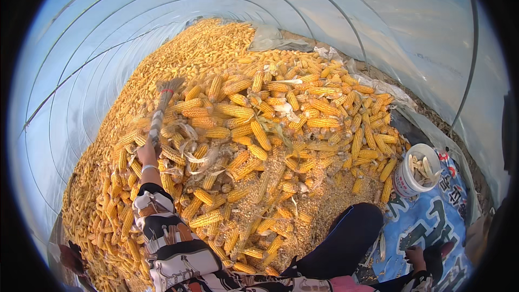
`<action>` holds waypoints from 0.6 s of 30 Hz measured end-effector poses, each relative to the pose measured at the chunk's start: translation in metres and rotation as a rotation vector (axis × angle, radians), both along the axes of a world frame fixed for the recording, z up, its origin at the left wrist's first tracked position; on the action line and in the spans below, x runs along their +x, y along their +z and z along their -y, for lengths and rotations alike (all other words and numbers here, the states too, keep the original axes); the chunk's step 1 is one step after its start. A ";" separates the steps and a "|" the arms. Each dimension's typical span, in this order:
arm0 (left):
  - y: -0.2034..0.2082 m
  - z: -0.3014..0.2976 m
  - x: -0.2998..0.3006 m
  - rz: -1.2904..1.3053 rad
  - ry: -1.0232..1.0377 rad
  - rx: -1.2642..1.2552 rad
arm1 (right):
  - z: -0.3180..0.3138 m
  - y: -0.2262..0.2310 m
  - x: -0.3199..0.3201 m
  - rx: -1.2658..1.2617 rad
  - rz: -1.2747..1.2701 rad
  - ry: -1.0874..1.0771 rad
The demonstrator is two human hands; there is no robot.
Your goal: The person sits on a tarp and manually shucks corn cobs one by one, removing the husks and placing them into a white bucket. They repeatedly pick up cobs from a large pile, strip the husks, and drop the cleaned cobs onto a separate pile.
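One brush [160, 106] is gripped in the outstretched left hand [147, 154] over corn [259, 134]; whether the right hand [416, 258], by blue sheeting [388, 244], is spread cannot be told. Pale scraps [424, 170] are held in a white bucket [401, 179].

Long yellow-to-orange corn cobs [235, 111]. Stiff-bristled hand broom [161, 107] is grey-brown, with red tie [166, 91] and grey-and-white handle [156, 123]. Round white plastic bucket [401, 181] has red print. Blue plastic sheet [400, 249] carries white-edged dark characters. Printed fabric sleeve [167, 228] mixes black, white, brown.
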State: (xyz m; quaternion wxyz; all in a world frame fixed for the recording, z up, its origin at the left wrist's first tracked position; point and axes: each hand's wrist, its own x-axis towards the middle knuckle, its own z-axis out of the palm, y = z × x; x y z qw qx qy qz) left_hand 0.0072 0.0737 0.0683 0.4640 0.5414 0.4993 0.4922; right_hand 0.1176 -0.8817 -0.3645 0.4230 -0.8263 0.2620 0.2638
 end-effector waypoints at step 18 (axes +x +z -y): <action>-0.140 0.447 -0.015 0.818 -0.918 -0.438 | -0.213 0.220 0.052 1.079 0.614 -0.191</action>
